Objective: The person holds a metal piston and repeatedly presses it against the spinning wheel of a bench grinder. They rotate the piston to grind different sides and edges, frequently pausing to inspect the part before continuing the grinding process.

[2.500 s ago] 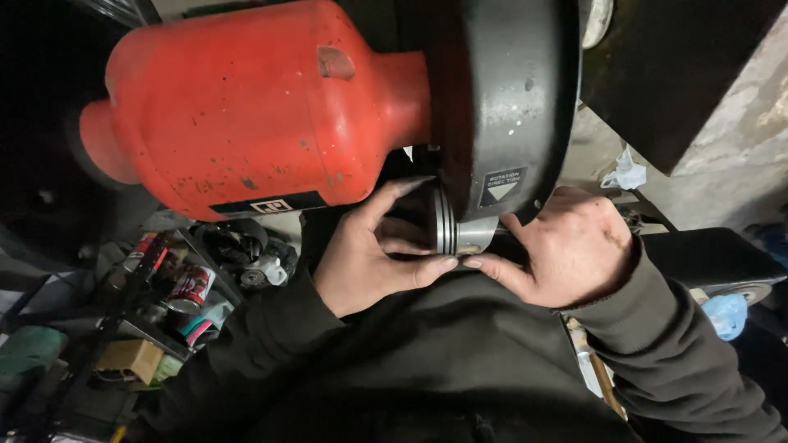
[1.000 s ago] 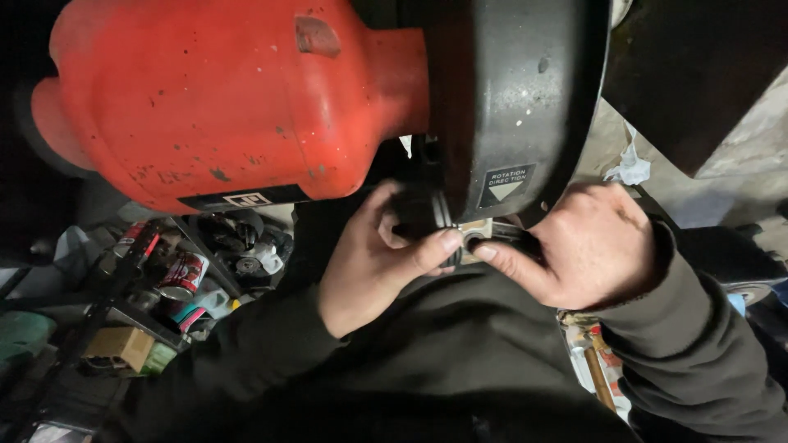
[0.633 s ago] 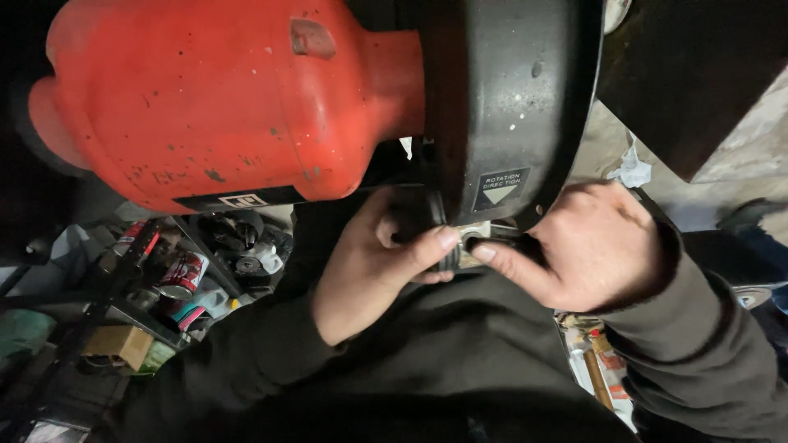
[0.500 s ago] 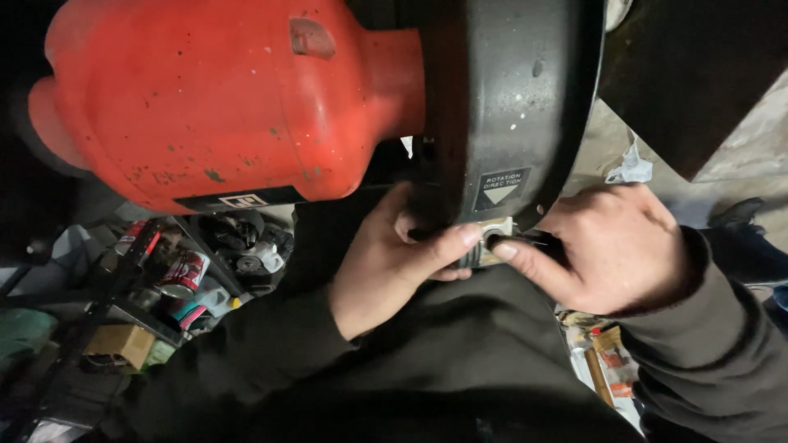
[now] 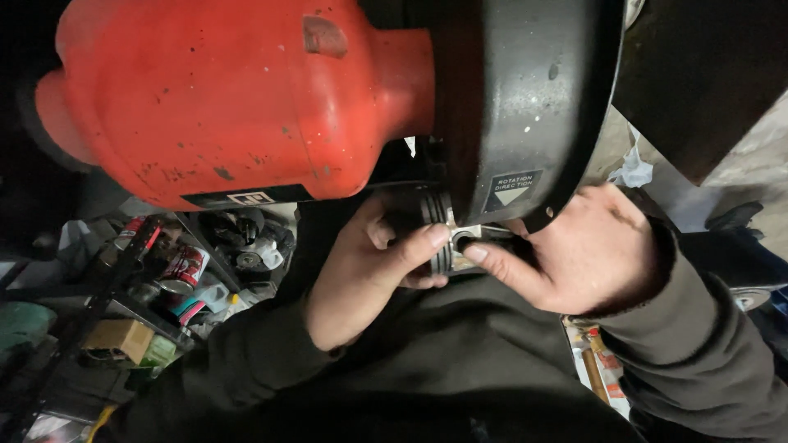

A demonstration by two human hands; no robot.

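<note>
Since a moment ago little has shifted: left hand (image 5: 373,267) still grips the ribbed part (image 5: 441,238) (under the guard (image 5: 525,107)); right hand (image 5: 574,254) pinches its end.

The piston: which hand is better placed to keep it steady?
Probably the left hand: its fingers wrap the piston body, thumb across the ringed side. The right hand only reaches its end with fingertips.

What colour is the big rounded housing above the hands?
Red, scuffed and speckled with dark marks: the motor housing, joined to a black guard; clearest in the head view.
</note>
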